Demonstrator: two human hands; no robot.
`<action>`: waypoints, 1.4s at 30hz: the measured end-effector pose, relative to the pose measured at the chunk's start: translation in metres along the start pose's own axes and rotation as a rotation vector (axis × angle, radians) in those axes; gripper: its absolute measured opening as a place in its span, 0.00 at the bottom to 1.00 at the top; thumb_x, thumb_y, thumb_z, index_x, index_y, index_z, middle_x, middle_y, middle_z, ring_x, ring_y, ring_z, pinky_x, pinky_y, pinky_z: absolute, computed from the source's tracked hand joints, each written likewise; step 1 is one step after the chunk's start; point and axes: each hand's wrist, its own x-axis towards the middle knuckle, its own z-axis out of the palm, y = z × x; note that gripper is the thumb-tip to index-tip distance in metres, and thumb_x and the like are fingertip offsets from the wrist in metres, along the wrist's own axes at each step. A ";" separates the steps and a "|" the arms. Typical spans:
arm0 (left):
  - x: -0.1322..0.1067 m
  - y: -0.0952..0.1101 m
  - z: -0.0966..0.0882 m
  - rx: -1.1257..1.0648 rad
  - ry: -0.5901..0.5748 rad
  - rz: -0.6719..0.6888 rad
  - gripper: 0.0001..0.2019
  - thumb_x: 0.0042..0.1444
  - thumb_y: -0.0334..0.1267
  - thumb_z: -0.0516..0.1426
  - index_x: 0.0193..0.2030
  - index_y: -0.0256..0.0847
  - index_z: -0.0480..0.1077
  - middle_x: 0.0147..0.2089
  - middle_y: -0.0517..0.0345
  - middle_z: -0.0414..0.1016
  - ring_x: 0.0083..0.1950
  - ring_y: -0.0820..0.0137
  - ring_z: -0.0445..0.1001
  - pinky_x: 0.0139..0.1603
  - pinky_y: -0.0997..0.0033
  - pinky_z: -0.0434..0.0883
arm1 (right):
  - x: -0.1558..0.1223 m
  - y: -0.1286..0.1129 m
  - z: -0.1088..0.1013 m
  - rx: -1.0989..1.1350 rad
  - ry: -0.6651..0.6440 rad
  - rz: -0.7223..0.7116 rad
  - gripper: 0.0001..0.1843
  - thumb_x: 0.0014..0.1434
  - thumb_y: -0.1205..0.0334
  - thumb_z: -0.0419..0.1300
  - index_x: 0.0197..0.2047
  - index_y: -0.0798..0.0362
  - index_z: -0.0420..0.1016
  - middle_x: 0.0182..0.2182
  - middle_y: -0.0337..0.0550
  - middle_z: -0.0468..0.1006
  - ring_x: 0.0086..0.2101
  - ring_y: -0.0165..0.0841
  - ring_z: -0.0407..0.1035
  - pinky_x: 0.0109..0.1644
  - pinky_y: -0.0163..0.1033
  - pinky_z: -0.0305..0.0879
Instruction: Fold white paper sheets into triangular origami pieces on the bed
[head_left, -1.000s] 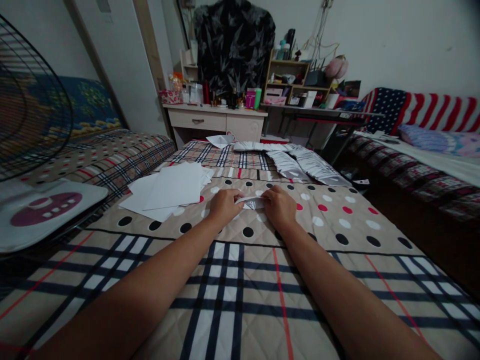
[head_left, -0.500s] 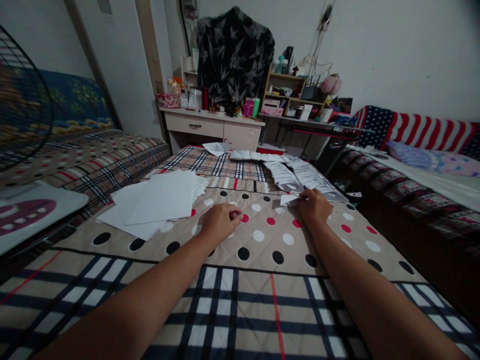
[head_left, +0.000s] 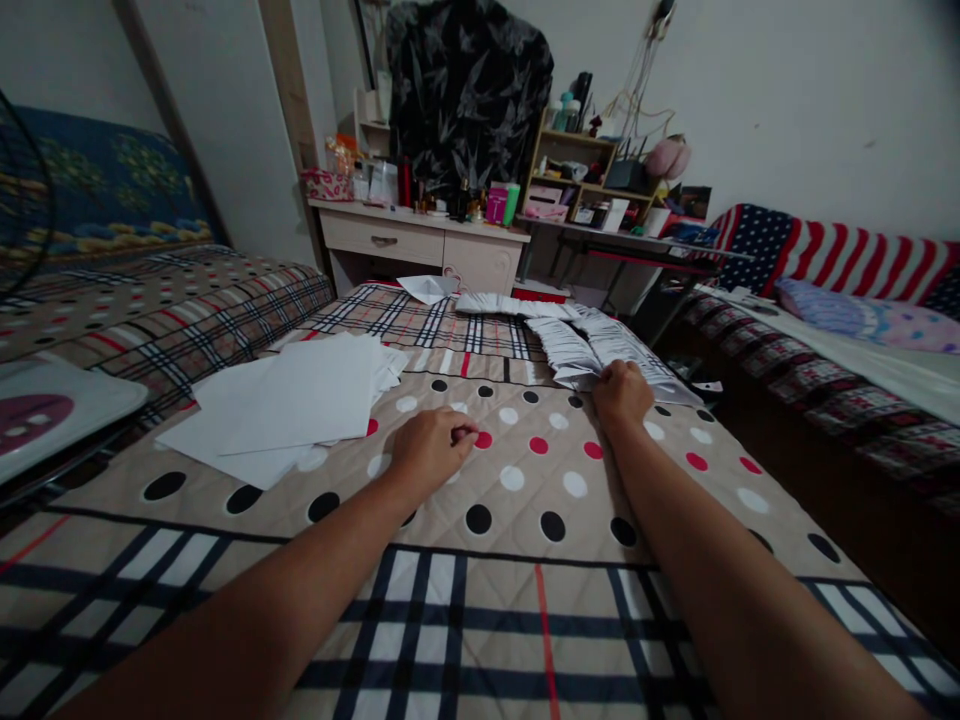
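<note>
My right hand [head_left: 624,392] is closed at the near end of a row of folded white papers [head_left: 564,348]. Its fingers grip the edge of the nearest folded paper [head_left: 577,379], though the fingertips are partly hidden. My left hand [head_left: 433,447] rests on the dotted bedspread [head_left: 517,520], its fingers curled in towards the thumb and nothing visible in them. Left of it lies a loose pile of flat white paper sheets [head_left: 300,395]. A second row of folded papers [head_left: 637,350] runs beside the first, on the right.
One folded white paper [head_left: 427,289] lies at the bed's far end, near a shorter line of folded papers [head_left: 495,304]. Behind stands a white desk [head_left: 420,240] with bottles and boxes. Another bed [head_left: 847,350] is at right; a fan guard [head_left: 45,200] edges in at left.
My right hand has brought the folded paper up against the near end of the row. My left hand stays in about the same place. The view has shifted slightly.
</note>
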 end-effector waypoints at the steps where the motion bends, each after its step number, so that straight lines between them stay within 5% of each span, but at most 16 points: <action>1: 0.000 0.000 -0.001 0.001 -0.005 0.002 0.08 0.53 0.38 0.59 0.37 0.48 0.79 0.37 0.60 0.80 0.33 0.70 0.73 0.33 0.72 0.66 | -0.001 -0.001 -0.001 0.009 0.003 0.005 0.17 0.56 0.69 0.50 0.46 0.55 0.74 0.42 0.52 0.74 0.37 0.39 0.70 0.35 0.40 0.58; 6: 0.000 0.000 -0.001 0.001 -0.018 0.015 0.08 0.53 0.39 0.58 0.37 0.50 0.80 0.37 0.61 0.79 0.33 0.70 0.73 0.33 0.71 0.65 | -0.019 -0.005 -0.009 0.042 0.012 0.024 0.16 0.55 0.67 0.51 0.47 0.57 0.71 0.43 0.53 0.72 0.38 0.41 0.69 0.35 0.41 0.59; 10: 0.000 0.000 0.000 -0.003 -0.018 0.026 0.08 0.54 0.39 0.58 0.37 0.50 0.79 0.37 0.62 0.79 0.34 0.70 0.73 0.34 0.71 0.65 | -0.031 -0.009 -0.013 0.071 -0.028 -0.125 0.15 0.52 0.67 0.52 0.42 0.55 0.74 0.42 0.50 0.75 0.43 0.41 0.68 0.41 0.41 0.61; 14: 0.000 0.000 -0.002 -0.004 -0.031 0.017 0.08 0.53 0.38 0.59 0.38 0.50 0.79 0.37 0.61 0.79 0.33 0.70 0.73 0.34 0.71 0.65 | -0.031 -0.014 -0.008 0.066 -0.140 -0.295 0.22 0.57 0.64 0.50 0.53 0.56 0.72 0.51 0.51 0.74 0.51 0.42 0.66 0.52 0.43 0.61; 20: -0.001 0.001 -0.004 -0.008 -0.022 0.037 0.09 0.52 0.37 0.58 0.38 0.49 0.79 0.36 0.61 0.79 0.33 0.70 0.73 0.32 0.72 0.65 | -0.033 -0.020 0.000 -0.035 -0.302 -0.370 0.28 0.65 0.55 0.44 0.65 0.56 0.60 0.64 0.56 0.62 0.62 0.44 0.56 0.60 0.52 0.56; 29: -0.004 -0.002 -0.001 -0.069 0.029 0.080 0.09 0.52 0.35 0.59 0.37 0.47 0.80 0.34 0.57 0.80 0.34 0.66 0.75 0.33 0.68 0.67 | -0.024 -0.017 0.010 -0.057 -0.403 -0.379 0.32 0.67 0.50 0.39 0.69 0.53 0.55 0.68 0.56 0.55 0.65 0.52 0.51 0.59 0.61 0.54; 33: -0.007 -0.002 -0.004 -0.079 0.036 0.104 0.09 0.53 0.33 0.59 0.39 0.43 0.80 0.36 0.55 0.81 0.36 0.67 0.76 0.33 0.68 0.67 | -0.021 -0.015 0.018 -0.017 -0.319 -0.444 0.28 0.67 0.53 0.43 0.64 0.57 0.64 0.63 0.66 0.61 0.61 0.54 0.57 0.53 0.58 0.59; 38: 0.001 -0.014 -0.035 -0.042 0.089 0.050 0.10 0.54 0.32 0.58 0.41 0.45 0.79 0.40 0.55 0.81 0.40 0.67 0.77 0.40 0.68 0.71 | -0.052 -0.026 0.006 -0.034 -0.217 -0.518 0.25 0.66 0.55 0.42 0.56 0.58 0.70 0.52 0.61 0.73 0.52 0.49 0.68 0.51 0.52 0.64; 42: 0.011 -0.051 -0.081 0.107 0.208 -0.140 0.17 0.47 0.41 0.64 0.45 0.40 0.78 0.50 0.41 0.76 0.55 0.46 0.70 0.53 0.47 0.66 | -0.081 -0.049 -0.008 -0.009 -0.182 -0.563 0.24 0.66 0.57 0.43 0.56 0.59 0.71 0.56 0.59 0.71 0.54 0.48 0.66 0.54 0.51 0.64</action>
